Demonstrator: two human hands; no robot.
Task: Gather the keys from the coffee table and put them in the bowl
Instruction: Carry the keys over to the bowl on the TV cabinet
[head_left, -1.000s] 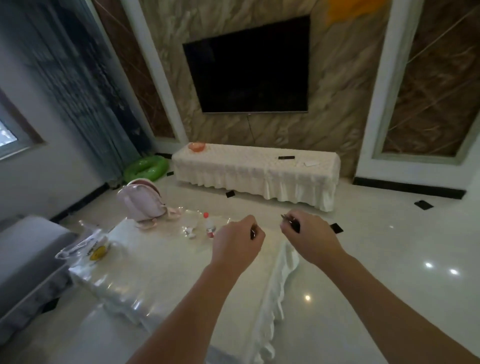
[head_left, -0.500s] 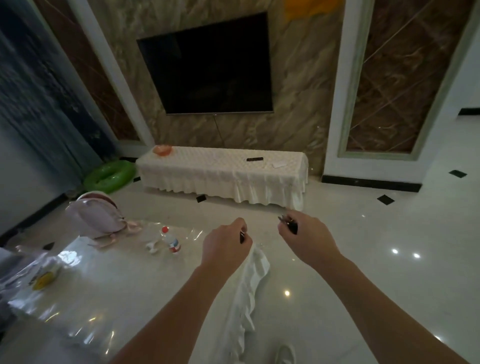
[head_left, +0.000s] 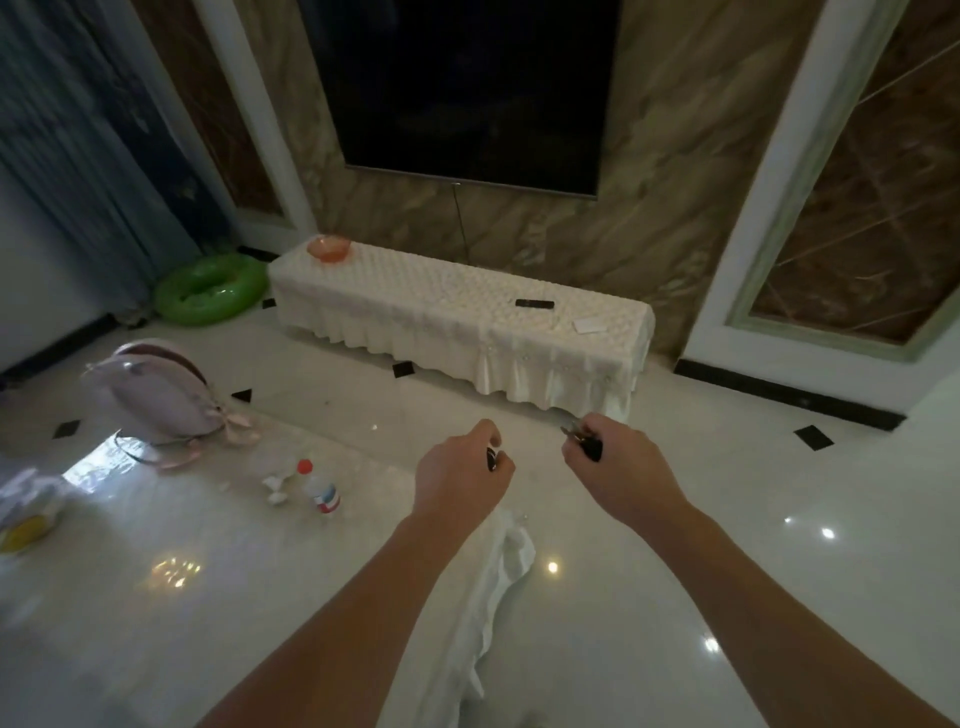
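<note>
My left hand (head_left: 460, 475) is closed around a small dark key fob (head_left: 491, 460), held over the far right corner of the coffee table (head_left: 208, 597). My right hand (head_left: 618, 470) grips a bunch of keys (head_left: 584, 441) with a black fob, out over the floor beyond the table's edge. An orange bowl (head_left: 329, 248) stands on the left end of the long cloth-covered TV bench (head_left: 467, 332) against the far wall, well ahead of both hands.
On the coffee table are a small bottle (head_left: 319, 488) with a red cap, bits of crumpled paper (head_left: 278, 488), a pink backpack (head_left: 156, 395) and a plastic bag (head_left: 26, 514). A green swim ring (head_left: 210, 291) lies left of the bench. A remote (head_left: 534, 304) rests on the bench.
The view has moved forward and right toward the TV bench, which looks nearer and larger. Both hands keep their hold and stay side by side in front of me.
</note>
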